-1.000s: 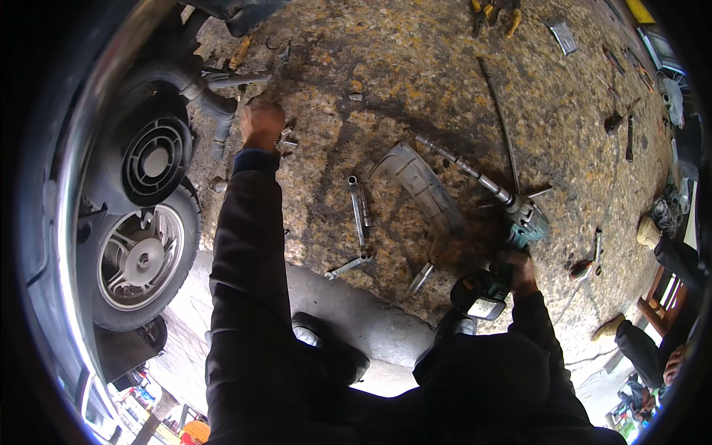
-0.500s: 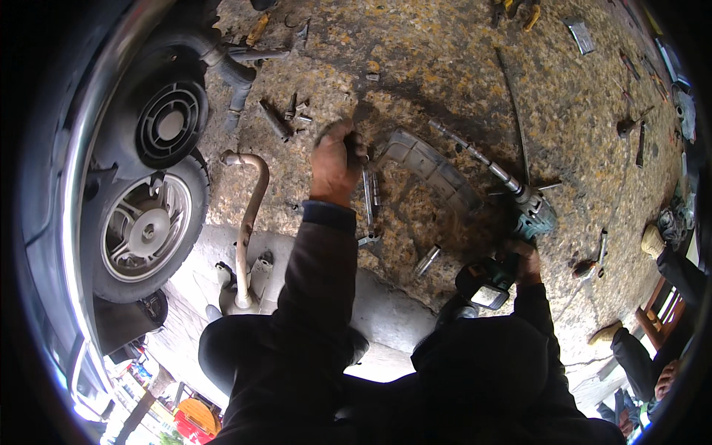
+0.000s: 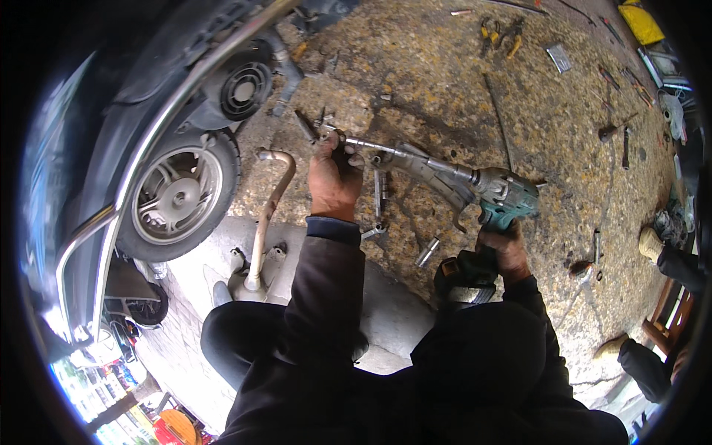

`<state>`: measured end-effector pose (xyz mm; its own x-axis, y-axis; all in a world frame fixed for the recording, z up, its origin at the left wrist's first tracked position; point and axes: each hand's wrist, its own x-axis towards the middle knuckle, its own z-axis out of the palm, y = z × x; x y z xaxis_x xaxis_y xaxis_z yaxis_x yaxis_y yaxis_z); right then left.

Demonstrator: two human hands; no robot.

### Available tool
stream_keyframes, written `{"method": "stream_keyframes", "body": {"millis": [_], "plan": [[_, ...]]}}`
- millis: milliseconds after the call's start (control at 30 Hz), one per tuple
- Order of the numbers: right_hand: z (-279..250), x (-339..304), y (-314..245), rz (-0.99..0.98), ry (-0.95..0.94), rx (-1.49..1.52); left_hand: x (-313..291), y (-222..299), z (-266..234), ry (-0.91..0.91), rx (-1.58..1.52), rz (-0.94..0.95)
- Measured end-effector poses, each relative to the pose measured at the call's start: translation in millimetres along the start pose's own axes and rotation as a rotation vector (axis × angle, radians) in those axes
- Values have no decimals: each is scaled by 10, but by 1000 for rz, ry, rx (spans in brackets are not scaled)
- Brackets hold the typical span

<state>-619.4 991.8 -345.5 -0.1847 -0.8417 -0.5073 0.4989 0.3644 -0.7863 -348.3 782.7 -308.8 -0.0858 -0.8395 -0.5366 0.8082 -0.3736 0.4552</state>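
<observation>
Drill (image 3: 513, 191): green cordless one, out over the rough stony floor (image 3: 578, 133), with a long silver extension (image 3: 423, 158) aimed left
Right hand (image 3: 506, 251): fingers wrapped snug round the grip
Left hand (image 3: 335, 178): fingers curled in at the extension's tip, honestly can't tell if pinching it or not
Below the extension: curved dark plastic piece (image 3: 439, 185), with a wrench (image 3: 377, 196) to its left
Closer in: loose shiny socket (image 3: 428, 252)
Way left: bent rusty pipe (image 3: 268, 215), then a spoked wheel (image 3: 178, 197)
</observation>
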Motion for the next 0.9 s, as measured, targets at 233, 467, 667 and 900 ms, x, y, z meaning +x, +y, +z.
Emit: {"method": "stream_keyframes", "body": {"millis": [233,467,667,900], "plan": [[232,-58,-104,-204,-73,-75,-313,240,192,40,140,285],[497,-191,-168,-387,-149,-238,-481,549,183,30,12,320],[908,-306,-225,-534,-213,-580,-440,794,102,159,-43,299],[1258,-263,-29,-327,-369,-563,-47,1072,-213,157,66,251]]}}
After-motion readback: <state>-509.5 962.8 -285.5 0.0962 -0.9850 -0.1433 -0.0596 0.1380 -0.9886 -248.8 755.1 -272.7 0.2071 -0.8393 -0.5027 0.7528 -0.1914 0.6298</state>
